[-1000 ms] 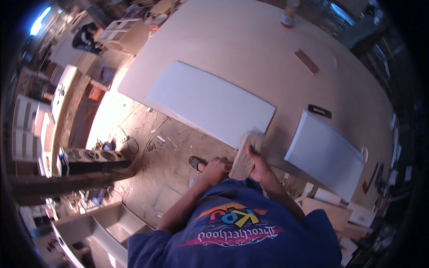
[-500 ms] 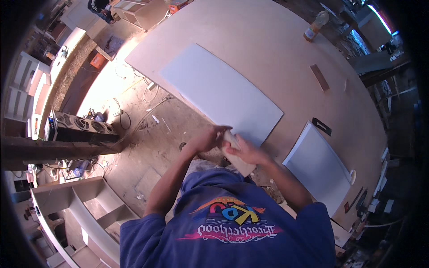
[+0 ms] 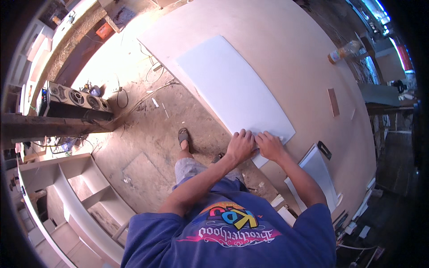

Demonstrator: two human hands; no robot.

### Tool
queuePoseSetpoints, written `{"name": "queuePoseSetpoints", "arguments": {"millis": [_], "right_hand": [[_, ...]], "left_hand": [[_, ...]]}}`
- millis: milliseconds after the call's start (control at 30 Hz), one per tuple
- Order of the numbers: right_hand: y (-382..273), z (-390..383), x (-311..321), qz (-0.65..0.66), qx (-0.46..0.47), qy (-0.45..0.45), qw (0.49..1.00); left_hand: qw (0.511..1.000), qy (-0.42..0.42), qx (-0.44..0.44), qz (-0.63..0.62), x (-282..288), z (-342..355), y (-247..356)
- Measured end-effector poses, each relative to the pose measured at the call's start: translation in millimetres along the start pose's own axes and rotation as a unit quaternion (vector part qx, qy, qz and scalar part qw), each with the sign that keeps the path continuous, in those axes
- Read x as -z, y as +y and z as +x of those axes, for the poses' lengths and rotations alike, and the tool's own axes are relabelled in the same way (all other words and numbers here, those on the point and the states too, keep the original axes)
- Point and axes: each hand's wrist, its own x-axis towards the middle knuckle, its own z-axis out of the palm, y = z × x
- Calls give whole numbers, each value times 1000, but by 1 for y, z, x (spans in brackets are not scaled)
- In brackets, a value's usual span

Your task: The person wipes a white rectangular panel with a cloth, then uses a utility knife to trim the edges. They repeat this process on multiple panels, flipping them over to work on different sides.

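Head view showed one large flat white rectangular panel (image 3: 232, 87) lying on a broad tan wooden worktable (image 3: 286, 40), its near corner at the table's near edge. Both hands rested side by side on that corner, left hand (image 3: 240, 146) and right hand (image 3: 269, 146), fingers spread flat and pressing, pinching nothing. The panel looked thin, stiff, smooth and probably slippery; it seemed best taken by its edges. A second, smaller white panel (image 3: 321, 172) lay right, one plastic bottle (image 3: 344, 52) far right.
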Motion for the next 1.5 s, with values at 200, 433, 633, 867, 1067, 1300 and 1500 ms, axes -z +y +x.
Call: {"name": "queuePoseSetpoints", "arguments": {"millis": [200,433,633,867,1067,1300,1500], "right_hand": [[-6,70,4,-34,68,39,996],[0,218,19,-55,130,74,987],[4,329,25,-67,162,108,979],[2,433,43,-57,156,117,979],[-4,486,75,-47,75,56,994],[8,407,51,-26,91,1,996],[7,293,31,-17,104,22,994]], "left_hand": [[995,92,-12,23,3,-2,-71],[993,113,11,8,57,33,-191],[988,150,21,12,93,64,-285],[980,188,52,30,118,97,-376],[982,113,124,83,170,137,-410],[980,158,107,57,110,109,-343],[983,168,77,8,70,64,-244]]}}
